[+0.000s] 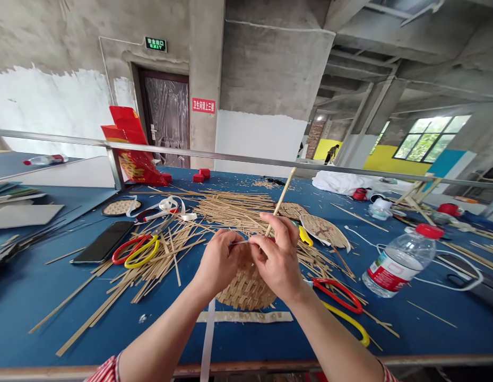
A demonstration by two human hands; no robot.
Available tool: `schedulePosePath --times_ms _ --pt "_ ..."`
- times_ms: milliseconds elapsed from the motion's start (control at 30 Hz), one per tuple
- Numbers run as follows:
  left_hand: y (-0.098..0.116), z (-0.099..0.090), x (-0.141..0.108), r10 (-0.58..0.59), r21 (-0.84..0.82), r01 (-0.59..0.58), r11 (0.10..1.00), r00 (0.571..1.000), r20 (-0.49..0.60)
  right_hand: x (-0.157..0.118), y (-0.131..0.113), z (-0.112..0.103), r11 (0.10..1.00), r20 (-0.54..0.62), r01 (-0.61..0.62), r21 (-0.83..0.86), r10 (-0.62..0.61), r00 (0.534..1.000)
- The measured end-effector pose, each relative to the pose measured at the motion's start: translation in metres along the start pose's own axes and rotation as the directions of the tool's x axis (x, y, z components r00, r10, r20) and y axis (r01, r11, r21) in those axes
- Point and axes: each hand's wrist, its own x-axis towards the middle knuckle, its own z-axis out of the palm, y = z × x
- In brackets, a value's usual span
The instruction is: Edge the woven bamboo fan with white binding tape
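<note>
Both my hands meet over the middle of the table at a woven bamboo piece [248, 289] with a rounded lower edge. The fingers of my left hand [218, 262] pinch near its upper edge; my right hand [282, 257] pinches just beside them, and the fingertips almost touch. A thin pale stick [285, 193] rises at a tilt from behind the fingers of my right hand. Whether it is joined to the weave is hidden. A white ribbon [208, 339] hangs below my left hand past the table edge. Under the weave lies a flat pale strip [246, 317].
Loose bamboo strips [230, 207] cover the middle. Red-and-yellow scissors [140, 249] and a phone [105, 241] lie left; a second pair of scissors [337, 294] and a water bottle [403, 260] are right. Behind are a decorated woven fan [326, 231] and a metal rail [238, 156].
</note>
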Motion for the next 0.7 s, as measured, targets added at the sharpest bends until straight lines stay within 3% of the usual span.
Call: schedulePosePath --times_ms 333,467,533,600,633,700 --pt "-0.002 0.004 0.001 0.063 0.068 -0.061 0.996 0.998 -0.025 -0.006 0.009 0.012 0.998 -0.001 0.054 0.008 -0.054 0.999" --pt "-0.003 0.002 0.001 0.060 0.036 -0.059 0.998 0.998 -0.021 -0.005 0.010 0.005 0.996 -0.009 0.042 0.081 -0.042 0.999" --pt "-0.004 0.001 0.000 0.052 0.018 -0.052 0.998 0.998 -0.022 -0.002 0.014 -0.003 0.978 -0.041 -0.078 0.191 0.087 0.995" --pt "-0.004 0.000 -0.001 0.047 0.011 -0.047 0.999 0.999 -0.025 0.003 0.018 -0.013 0.895 0.026 -0.295 0.336 0.304 0.952" --pt "-0.004 0.000 -0.001 0.050 0.011 -0.050 0.999 0.998 -0.024 0.006 0.021 -0.016 0.831 0.147 -0.395 0.392 0.367 0.919" --pt "-0.002 0.001 -0.002 0.061 0.015 -0.061 0.998 0.998 -0.019 0.012 0.023 -0.022 0.708 0.446 -0.563 0.426 0.377 0.812"
